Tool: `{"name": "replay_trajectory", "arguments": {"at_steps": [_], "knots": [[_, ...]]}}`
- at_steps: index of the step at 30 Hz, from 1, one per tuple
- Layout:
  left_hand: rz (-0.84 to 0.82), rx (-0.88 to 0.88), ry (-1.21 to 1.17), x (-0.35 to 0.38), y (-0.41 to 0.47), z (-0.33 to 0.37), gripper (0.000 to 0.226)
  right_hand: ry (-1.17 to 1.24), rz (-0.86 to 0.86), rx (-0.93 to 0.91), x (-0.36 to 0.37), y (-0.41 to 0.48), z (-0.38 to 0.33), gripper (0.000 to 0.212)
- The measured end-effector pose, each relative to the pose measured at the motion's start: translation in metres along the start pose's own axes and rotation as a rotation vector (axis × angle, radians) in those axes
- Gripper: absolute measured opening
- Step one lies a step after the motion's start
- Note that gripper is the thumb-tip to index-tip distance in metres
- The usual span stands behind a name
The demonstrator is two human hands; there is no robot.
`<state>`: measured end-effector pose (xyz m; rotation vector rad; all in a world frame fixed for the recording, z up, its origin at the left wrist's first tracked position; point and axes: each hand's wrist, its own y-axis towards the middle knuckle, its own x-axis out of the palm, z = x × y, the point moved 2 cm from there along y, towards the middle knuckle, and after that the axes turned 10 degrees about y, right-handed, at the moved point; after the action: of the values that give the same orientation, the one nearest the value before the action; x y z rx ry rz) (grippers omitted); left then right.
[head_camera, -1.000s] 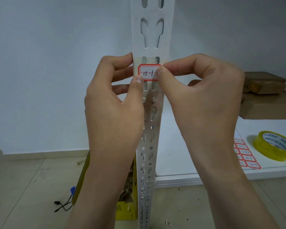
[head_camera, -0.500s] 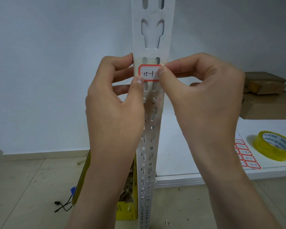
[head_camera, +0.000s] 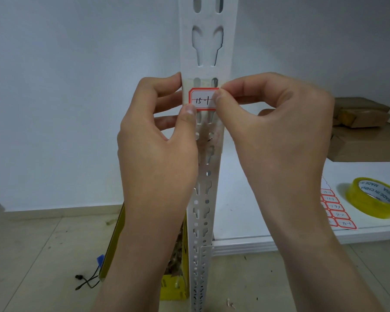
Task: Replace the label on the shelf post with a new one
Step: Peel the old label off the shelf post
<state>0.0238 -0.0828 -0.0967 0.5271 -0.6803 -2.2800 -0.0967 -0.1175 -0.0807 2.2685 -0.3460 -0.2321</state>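
The label is a small white sticker with a red border and handwritten marks. It sits flat against the front of the post, just under a pair of oval slots, its right edge hidden behind a thumb.

It looks like thin paper, nearly weightless and limp, and sticky on the back. It would likely crease or tear if pulled hard, and would curl or cling to skin if held by the middle. The safest hold is by an edge or corner, with flat pressure to smooth it down. The slots beneath give no backing, so pressing there could dent the paper.

The right hand pinches the label's right edge, thumb in front and forefinger behind the post's edge. The left hand grips the post, its fingers curled round the left edge and its thumb pressing the label's lower left corner.

Just below the label a brownish smear marks the post, perhaps old glue.

To the right, the white shelf carries a sheet of labels, a roll of yellow tape and brown boxes.
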Motion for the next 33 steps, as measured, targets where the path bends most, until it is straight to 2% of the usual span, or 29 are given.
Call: {"name": "replay_trajectory", "arguments": {"at_steps": [8, 14, 33], "knots": [[0.004, 0.006, 0.005, 0.0003, -0.0005, 0.0002, 0.025, -0.009, -0.022, 0.008, 0.0029, 0.0003, 0.0003, 0.004], [0.003, -0.007, -0.008, 0.0004, 0.0000, -0.0005, 0.025, 0.022, 0.035, -0.001, 0.0000, -0.0002, -0.0014, 0.003], [-0.004, 0.006, -0.011, 0.0003, 0.0002, -0.0002, 0.024, 0.012, -0.018, 0.039, -0.0005, 0.0016, -0.0013, 0.002]]}}
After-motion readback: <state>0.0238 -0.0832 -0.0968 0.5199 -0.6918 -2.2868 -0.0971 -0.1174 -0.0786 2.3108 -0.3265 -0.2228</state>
